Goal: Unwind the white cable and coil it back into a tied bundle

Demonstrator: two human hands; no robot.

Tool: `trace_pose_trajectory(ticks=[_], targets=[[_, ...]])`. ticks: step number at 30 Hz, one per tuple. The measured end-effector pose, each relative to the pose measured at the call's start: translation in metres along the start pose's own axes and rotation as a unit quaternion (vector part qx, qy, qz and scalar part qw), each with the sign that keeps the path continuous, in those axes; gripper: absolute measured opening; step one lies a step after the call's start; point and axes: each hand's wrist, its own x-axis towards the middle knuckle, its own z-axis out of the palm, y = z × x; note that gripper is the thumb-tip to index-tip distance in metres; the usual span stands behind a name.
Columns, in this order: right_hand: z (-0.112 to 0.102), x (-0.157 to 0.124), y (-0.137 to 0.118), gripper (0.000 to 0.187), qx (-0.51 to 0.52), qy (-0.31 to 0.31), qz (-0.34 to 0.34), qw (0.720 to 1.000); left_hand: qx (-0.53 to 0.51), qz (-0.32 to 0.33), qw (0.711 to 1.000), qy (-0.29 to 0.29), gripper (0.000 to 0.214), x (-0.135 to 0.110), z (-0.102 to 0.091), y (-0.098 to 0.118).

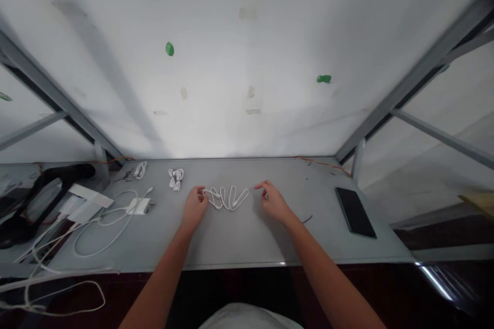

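A white cable (pixel 227 198) lies in loose loops on the grey table (pixel 239 241), between my two hands. My left hand (pixel 194 208) pinches the left end of the cable, fingers closed on it. My right hand (pixel 273 199) rests just right of the loops, fingers curled in a pinch; what they hold, if anything, is too small to make out.
Two small bundled white cables (pixel 175 178) (pixel 140 169) lie at the back left. A white charger (pixel 139 206) with long loose cable sits left, beside white boxes (pixel 85 205). A black phone (pixel 355 212) lies at the right. A white wall stands behind.
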Motion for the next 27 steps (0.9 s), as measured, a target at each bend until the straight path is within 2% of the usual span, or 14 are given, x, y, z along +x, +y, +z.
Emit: trace_pose_trajectory(ticks=[2, 4, 6, 8, 13, 15, 18, 21, 24, 27], targets=[[0.003, -0.006, -0.012, 0.054, -0.124, -0.097, -0.11, 0.981, 0.086, 0.08, 0.993, -0.019, 0.028, 0.001, -0.005, 0.009], [0.01, -0.01, -0.023, 0.057, -0.202, -0.153, -0.168, 0.953, 0.181, 0.166, 0.966, -0.083, 0.026, 0.003, -0.008, 0.02], [0.02, -0.009, -0.032, 0.053, -0.235, -0.165, -0.183, 0.94, 0.237, 0.197, 0.939, -0.154, 0.024, 0.006, -0.008, 0.032], [0.035, -0.004, -0.038, 0.046, -0.249, -0.162, -0.185, 0.937, 0.236, 0.191, 0.932, -0.2, 0.021, 0.01, -0.004, 0.04], [0.069, 0.016, -0.046, 0.02, -0.252, -0.196, -0.138, 0.938, 0.155, 0.206, 0.938, -0.233, 0.01, 0.014, 0.009, 0.046], [0.074, 0.02, -0.045, 0.019, -0.24, -0.209, -0.123, 0.94, 0.131, 0.212, 0.942, -0.227, 0.011, 0.012, 0.01, 0.044], [0.072, 0.019, -0.039, 0.021, -0.232, -0.206, -0.115, 0.944, 0.087, 0.202, 0.956, -0.195, 0.006, 0.008, 0.008, 0.039], [0.057, 0.013, -0.031, 0.022, -0.194, -0.175, -0.1, 0.96, -0.062, 0.116, 0.983, -0.129, 0.018, 0.006, 0.003, 0.034], [0.031, 0.011, -0.024, 0.017, -0.056, -0.064, -0.051, 0.995, -0.24, 0.008, 0.97, -0.041, 0.038, 0.005, -0.004, 0.03], [-0.002, 0.014, -0.017, 0.006, 0.067, 0.063, 0.017, 0.996, -0.338, -0.055, 0.939, 0.037, 0.043, 0.004, -0.014, 0.029]])
